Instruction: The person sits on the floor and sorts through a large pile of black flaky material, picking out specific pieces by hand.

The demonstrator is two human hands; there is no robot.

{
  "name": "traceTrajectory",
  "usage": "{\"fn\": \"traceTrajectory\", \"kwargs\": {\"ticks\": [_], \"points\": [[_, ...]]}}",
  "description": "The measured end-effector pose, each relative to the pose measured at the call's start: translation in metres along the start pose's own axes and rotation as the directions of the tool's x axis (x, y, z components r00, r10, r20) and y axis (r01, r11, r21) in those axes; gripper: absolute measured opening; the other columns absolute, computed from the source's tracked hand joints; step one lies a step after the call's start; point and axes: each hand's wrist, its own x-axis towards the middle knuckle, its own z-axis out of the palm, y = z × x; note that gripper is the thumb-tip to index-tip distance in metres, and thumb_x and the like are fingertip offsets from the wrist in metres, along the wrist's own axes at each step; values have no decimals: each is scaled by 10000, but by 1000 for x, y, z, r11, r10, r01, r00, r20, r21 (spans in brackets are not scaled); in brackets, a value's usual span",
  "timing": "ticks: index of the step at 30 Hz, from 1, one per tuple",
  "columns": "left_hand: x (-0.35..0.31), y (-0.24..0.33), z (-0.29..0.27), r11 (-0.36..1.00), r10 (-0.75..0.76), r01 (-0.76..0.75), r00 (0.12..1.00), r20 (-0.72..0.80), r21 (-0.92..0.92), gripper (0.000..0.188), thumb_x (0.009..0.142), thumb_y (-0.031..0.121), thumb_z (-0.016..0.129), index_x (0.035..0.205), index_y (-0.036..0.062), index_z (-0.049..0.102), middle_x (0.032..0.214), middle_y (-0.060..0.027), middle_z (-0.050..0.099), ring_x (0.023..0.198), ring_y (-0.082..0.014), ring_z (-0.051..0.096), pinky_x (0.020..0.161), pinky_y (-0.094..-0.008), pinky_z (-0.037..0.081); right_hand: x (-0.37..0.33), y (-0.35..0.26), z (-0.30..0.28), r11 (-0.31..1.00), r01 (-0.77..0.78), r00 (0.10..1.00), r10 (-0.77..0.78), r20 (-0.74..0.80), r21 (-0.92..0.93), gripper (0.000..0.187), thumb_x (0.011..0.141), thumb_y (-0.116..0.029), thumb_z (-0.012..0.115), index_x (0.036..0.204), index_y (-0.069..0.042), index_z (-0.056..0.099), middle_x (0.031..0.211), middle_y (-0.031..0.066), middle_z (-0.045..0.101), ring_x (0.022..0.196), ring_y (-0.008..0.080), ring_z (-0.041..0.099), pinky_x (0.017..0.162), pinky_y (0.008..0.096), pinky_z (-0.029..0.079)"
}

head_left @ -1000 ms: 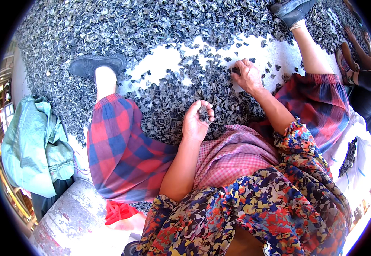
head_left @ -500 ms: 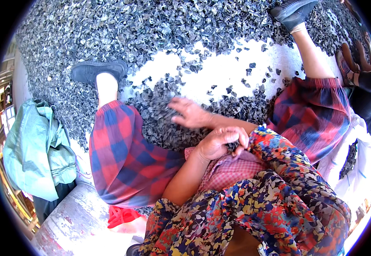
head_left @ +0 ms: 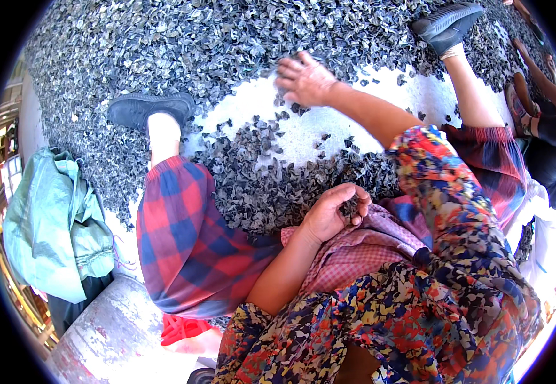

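Observation:
Dark, curled, leaf-like pieces that look like dried black fungus spread thickly over the pale ground. A looser heap of the same pieces lies between my legs. Close to my lap, my left hand is curled around a small bunch of dark pieces. Farther out, my right hand reaches to the near edge of the thick spread. Its fingers are apart, palm down, over the pieces and the bare pale strip. Whether its fingertips touch the pieces I cannot tell.
My dark shoes rest among the pieces on either side. At the left, a green sheet drapes beside a worn grey cylinder. Red straps lie near it. White sacking and another person's limbs are at the right.
My right hand has moved away from the near heap, out to the far spread. My left hand stays near my lap, still holding dark pieces. The pieces on the pale strip have shifted.

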Motion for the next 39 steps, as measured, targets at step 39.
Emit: {"fn": "traceTrajectory", "kwargs": {"ticks": [39], "points": [[9, -14, -8, 942, -122, 155, 984, -126, 297, 256, 885, 249, 540, 927, 7, 614, 927, -78, 605, 868, -167, 547, 796, -291, 455, -157, -108, 5, 899, -103, 994, 79, 74, 426, 411, 718, -278, 691, 1120, -230, 618, 1450, 77, 275, 1335, 298, 239, 972, 576, 308]]}}
